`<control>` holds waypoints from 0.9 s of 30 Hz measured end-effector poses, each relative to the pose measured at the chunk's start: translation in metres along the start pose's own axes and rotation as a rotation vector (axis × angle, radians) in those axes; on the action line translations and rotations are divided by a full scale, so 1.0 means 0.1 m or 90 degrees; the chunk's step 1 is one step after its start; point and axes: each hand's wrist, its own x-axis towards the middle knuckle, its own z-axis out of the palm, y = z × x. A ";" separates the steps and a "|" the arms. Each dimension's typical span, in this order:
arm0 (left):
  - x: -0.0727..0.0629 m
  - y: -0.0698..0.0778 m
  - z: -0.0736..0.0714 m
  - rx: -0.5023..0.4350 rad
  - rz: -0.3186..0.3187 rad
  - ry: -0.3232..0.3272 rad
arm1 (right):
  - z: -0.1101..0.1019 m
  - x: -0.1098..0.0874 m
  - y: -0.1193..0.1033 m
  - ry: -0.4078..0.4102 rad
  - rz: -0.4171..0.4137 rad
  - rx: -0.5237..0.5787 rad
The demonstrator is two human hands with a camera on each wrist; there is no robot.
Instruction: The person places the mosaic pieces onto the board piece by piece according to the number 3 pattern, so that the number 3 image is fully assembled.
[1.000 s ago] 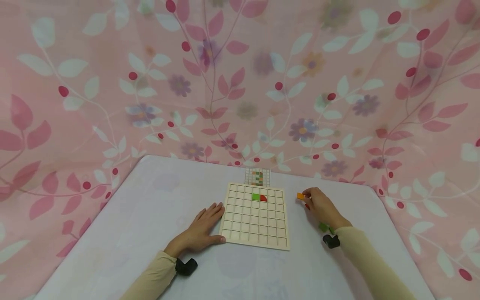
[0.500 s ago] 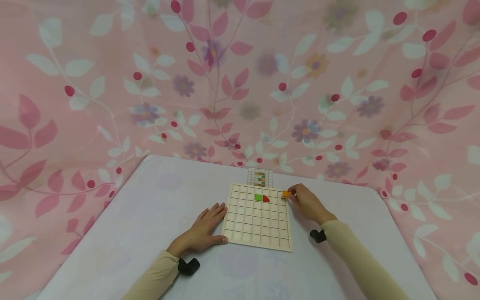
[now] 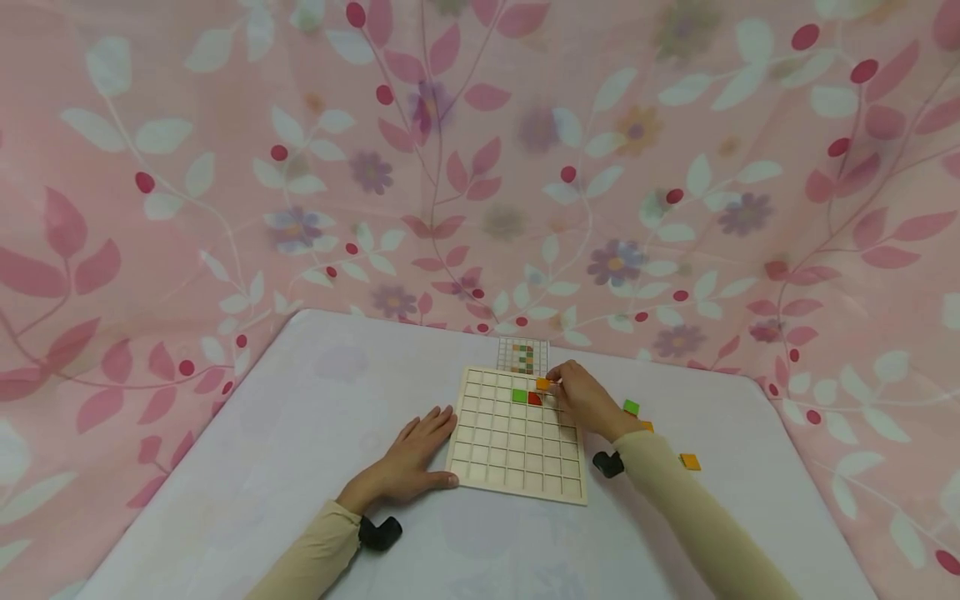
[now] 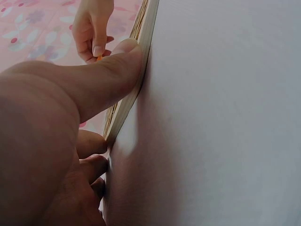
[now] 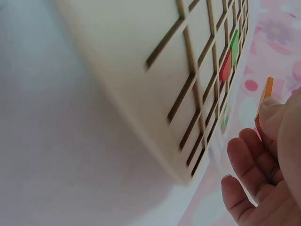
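Observation:
A pale wooden grid board (image 3: 517, 450) lies mid-table. In its second row from the far edge sit a green square tile (image 3: 519, 396) and, right beside it, a red tile with one rounded corner (image 3: 535, 399). My right hand (image 3: 588, 402) pinches an orange square tile (image 3: 543, 384) between thumb and finger, over the board's far right part; the right wrist view shows the orange tile (image 5: 267, 89) tilted on edge. At the board's left side, my left hand (image 3: 405, 458) rests with fingers spread, its thumb (image 4: 120, 66) touching the board's edge.
Behind the board lies a pattern card (image 3: 523, 355) with a printed coloured grid. Right of the board, partly behind my right wrist, are loose tiles: a green one (image 3: 631, 407), an orange one (image 3: 647, 427) and another orange one (image 3: 690, 462). A floral pink cloth hangs behind the table.
My right hand has carried the orange tile leftward from the table's right side to over the board. Loose tiles at the right are uncovered. My left hand stays at the board's edge.

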 end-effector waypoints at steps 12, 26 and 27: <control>0.00 -0.02 0.03 -0.008 -0.002 -0.004 | 0.18 0.15 -0.20 0.032 -0.110 -0.009; 0.01 0.00 0.00 -0.002 -0.002 -0.002 | 0.31 0.29 -0.31 0.046 -0.135 -0.035; 0.00 0.00 0.00 -0.002 -0.002 -0.002 | 0.31 0.30 -0.31 0.041 -0.128 -0.032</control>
